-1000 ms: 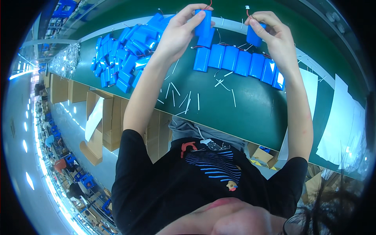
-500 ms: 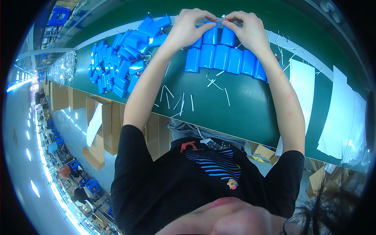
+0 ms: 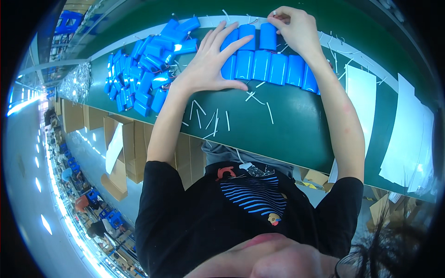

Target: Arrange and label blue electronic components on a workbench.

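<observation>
My left hand (image 3: 209, 65) is spread wide with nothing gripped. Its fingers lie over the left end of two rows of blue-wrapped battery packs (image 3: 260, 66), and partly hide them. At the top of the rows, my right hand (image 3: 299, 31) pinches a small white connector (image 3: 274, 13) between thumb and fingers. Just below those fingertips lies a single blue battery pack (image 3: 268, 37), apart from its left neighbour (image 3: 247, 38). The wire between the connector and the pack is mostly hidden by the fingers.
A loose heap of blue battery packs (image 3: 143, 69) lies left of my left arm. Short white tube pieces (image 3: 215, 123) are scattered on the green table (image 3: 287, 125). White sheets (image 3: 359, 102) lie right of my right forearm. Cardboard boxes (image 3: 134, 153) stand below the table's edge.
My left hand has let go near the connector, opened, and moved left and down onto the packs. My right hand has risen slightly, still pinching.
</observation>
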A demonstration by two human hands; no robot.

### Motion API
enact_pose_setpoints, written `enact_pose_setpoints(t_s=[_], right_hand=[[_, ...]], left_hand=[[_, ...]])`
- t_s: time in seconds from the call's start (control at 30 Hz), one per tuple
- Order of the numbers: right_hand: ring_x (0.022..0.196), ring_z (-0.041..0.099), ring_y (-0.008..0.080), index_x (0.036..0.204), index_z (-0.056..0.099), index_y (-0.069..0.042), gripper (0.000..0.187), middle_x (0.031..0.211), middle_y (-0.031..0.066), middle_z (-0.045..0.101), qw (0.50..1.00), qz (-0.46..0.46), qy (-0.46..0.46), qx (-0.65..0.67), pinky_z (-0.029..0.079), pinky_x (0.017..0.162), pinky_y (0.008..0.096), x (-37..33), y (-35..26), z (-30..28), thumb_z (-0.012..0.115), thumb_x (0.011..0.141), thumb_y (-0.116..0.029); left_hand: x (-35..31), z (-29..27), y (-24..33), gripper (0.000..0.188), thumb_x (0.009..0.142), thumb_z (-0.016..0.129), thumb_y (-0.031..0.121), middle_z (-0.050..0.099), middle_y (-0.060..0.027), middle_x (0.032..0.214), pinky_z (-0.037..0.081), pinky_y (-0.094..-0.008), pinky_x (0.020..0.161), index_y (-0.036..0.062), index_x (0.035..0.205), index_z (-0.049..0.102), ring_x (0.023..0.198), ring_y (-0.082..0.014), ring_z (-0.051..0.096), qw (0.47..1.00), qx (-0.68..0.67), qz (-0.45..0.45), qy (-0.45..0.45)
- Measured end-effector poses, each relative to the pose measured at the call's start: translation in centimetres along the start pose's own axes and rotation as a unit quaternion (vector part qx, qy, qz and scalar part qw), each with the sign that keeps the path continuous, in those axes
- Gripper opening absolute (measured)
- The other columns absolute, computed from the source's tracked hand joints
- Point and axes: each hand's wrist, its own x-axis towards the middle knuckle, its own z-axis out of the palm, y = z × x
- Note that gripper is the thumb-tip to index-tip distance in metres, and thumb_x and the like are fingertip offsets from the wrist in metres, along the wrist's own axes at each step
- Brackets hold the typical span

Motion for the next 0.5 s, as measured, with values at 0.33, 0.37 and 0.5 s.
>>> enact_pose_setpoints(t_s=[0.33, 0.37, 0.5], right_hand=[[0.086, 0.077, 0.0238, 0.110, 0.080, -0.007, 0.017, 0.099, 0.0104, 0.079, 1.000, 0.007, 0.028, -0.003, 0.062, 0.077, 0.0304, 0.1, 1.0, 0.5, 0.072, 0.099, -0.018], [0.087, 0.077, 0.0238, 0.110, 0.079, -0.008, 0.017, 0.099, 0.0102, 0.079, 0.999, -0.015, 0.033, -0.015, 0.062, 0.077, 0.0307, 0.2, 1.4, 0.6, 0.072, 0.099, -0.018], [0.087, 0.076, 0.0235, 0.110, 0.079, -0.008, 0.017, 0.099, 0.0102, 0.078, 0.998, -0.051, -0.015, -0.026, 0.062, 0.079, 0.0313, 0.4, 1.1, 0.7, 0.072, 0.099, -0.018]], left_hand=[[-0.5, -0.4, 0.8, 0.108, 0.065, 0.080, 0.081, 0.034, -0.0106, 0.169, 0.030, -0.0571, 0.126, 0.0377, 0.158, 0.045, 0.157, -0.0392, 0.029, 0.998, 0.025, 0.027, -0.060], [-0.4, -0.5, 1.1, 0.107, 0.066, 0.080, 0.082, 0.035, -0.0107, 0.168, 0.030, -0.0572, 0.126, 0.0377, 0.158, 0.045, 0.157, -0.0393, 0.029, 0.997, 0.022, 0.024, -0.066], [0.0, 0.4, -0.8, 0.104, 0.068, 0.078, 0.082, 0.038, -0.0111, 0.167, 0.033, -0.0566, 0.125, 0.0357, 0.156, 0.047, 0.154, -0.0392, 0.034, 1.000, 0.004, 0.023, -0.006]])
